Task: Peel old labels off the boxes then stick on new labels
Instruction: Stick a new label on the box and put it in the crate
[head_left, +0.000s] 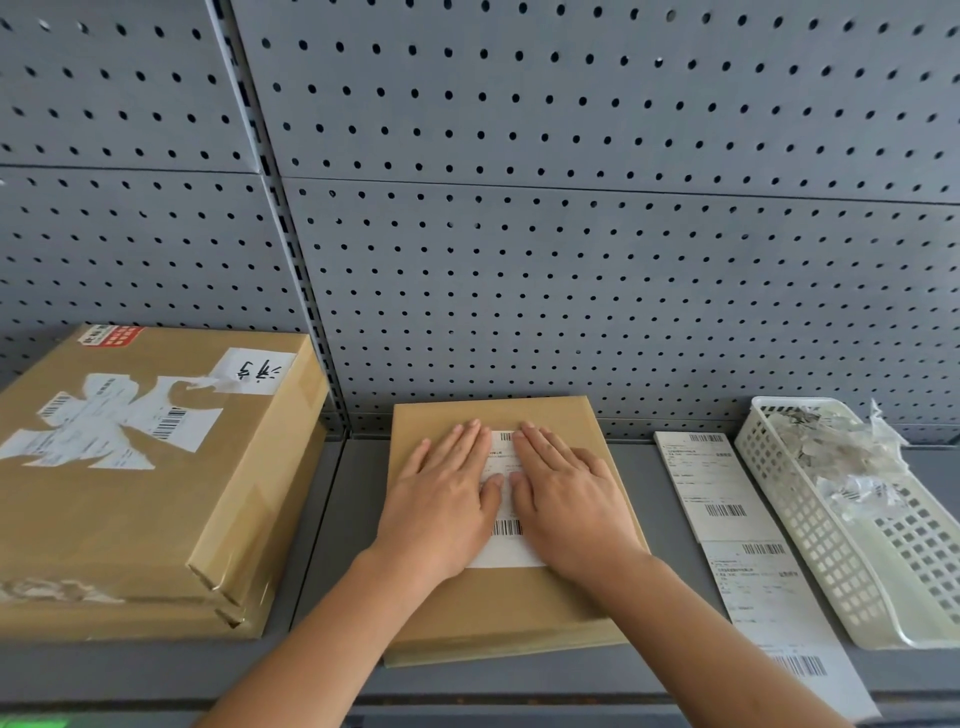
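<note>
A grey pegboard (571, 234) backs the desk (337, 519), where two large stacked boxes (130, 519) sit at left, the top one bearing a torn label (119, 426). A flat box (519, 608) lies at centre, a white basket (810, 545) of paper scraps (841, 457) at right, and a strip of labels (737, 525) between them. The left hand (447, 499) and right hand (571, 493) lie flat, fingers straight, side by side, pressing a white label (506, 551) onto the flat box.

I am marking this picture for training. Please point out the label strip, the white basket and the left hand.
label strip (756, 577): head view, on its middle label.
white basket (810, 545): head view, on the wall facing the strip.
left hand (441, 501): head view, on the back of the hand.
</note>
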